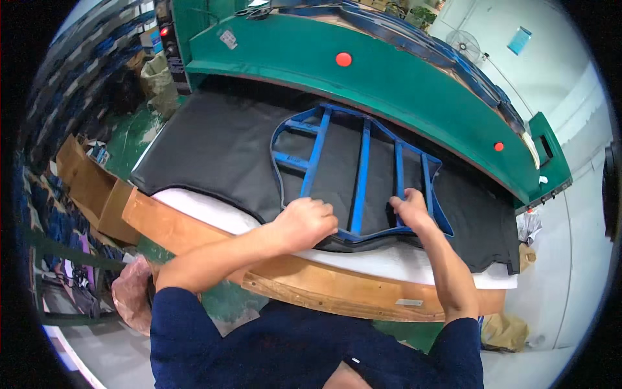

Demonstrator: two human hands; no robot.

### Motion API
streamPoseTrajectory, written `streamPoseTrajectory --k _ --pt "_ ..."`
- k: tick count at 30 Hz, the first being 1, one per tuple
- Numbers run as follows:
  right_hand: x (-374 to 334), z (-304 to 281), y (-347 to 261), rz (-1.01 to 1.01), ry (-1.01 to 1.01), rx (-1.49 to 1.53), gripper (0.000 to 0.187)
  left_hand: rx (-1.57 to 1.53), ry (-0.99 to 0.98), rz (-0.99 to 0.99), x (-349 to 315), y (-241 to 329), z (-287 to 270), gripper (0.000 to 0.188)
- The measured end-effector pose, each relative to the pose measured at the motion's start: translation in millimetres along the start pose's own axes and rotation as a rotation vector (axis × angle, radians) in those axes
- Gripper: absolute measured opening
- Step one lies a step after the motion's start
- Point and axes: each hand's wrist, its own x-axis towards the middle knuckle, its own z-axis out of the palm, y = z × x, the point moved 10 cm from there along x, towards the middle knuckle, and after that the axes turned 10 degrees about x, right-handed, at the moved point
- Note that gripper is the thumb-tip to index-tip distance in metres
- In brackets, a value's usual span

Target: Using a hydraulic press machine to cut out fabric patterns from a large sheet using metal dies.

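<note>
Blue frame [362, 172], left hand [304, 223]: fingers curled inward at the near left edge; whether they grip the rim or merely rest there cannot be told.
Blue frame, right hand [413, 209]: thumb and fingers closed on the near end of the third long crossbar from the left.
Frame, position: over the black sheet [207, 136], in front of the green beam [285, 48]; whether its whole lower edge touches the sheet is unclear.
Frame, handling: judged stiff, probably metal and rather heavy; painted bars may be slippery, the thin rim perhaps sharp below. Best held by crossbars on opposite sides.
Black sheet: seemingly smooth and pliable, with a white layer [207, 209] showing beneath its near edge.
Wooden board [324, 285]: along the near side, before the torso.
Hidden: the frame's underside, the rim behind the left hand; the shadowed strip beneath the beam is hard to read.
</note>
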Motion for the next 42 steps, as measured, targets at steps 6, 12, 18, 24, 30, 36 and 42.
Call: streamPoseTrajectory --k 6,12,18,24,30,36,42 --pt "-0.6 -0.8 -2.3 -0.025 0.013 -0.008 0.027 -0.02 0.102 -0.036 -10.0 4.5 1.5 0.017" --pt "-10.8 -12.5 -4.1 -0.087 0.069 -0.071 0.031 -0.004 0.078 -0.026 -14.0 22.1 -2.0 0.013" --pt "-62.9 -15.7 11.6 -0.085 0.035 -0.045 0.035 -0.087 0.076 0.063 -42.1 68.8 -10.5 0.014" --pt "-103.6 -48.1 -43.9 -0.176 0.091 0.081 0.03 0.007 0.11 0.202 -29.1 97.1 -50.2 0.014" --pt "-52.8 -128.2 -141.4 -0.333 0.232 0.092 0.025 0.145 0.237 0.369 65.6 55.5 -88.0 0.017" --pt "74.1 -222.4 -228.9 -0.562 0.335 -0.083 0.028 0.263 0.318 0.37 206.3 -21.7 -110.0 0.017" --pt "179.5 -260.4 -259.5 -0.417 0.452 -0.301 0.033 0.336 0.256 0.261 302.5 -104.2 -92.8 0.017"
